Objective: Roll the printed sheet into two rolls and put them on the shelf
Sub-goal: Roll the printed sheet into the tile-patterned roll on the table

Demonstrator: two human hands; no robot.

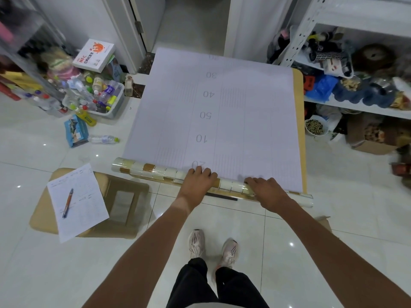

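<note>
While the printed sheet (222, 112) lies flat across the table (299, 112), its near edge is wound into a roll (155, 171) with a tan-and-cream tile pattern on the outside. Far left on the floor: bin of plastic bottles (97, 96); nearer, a form with a pen (67, 203) on a cardboard piece (120, 207). Left hand (199, 181) sits on the roll near mid-length, fingers curled over its top. Right hand (265, 188) grips the roll just beside it, fingers bent over the far side. Metal shelf (355, 105) stands right of the table, packed with clutter.
</note>
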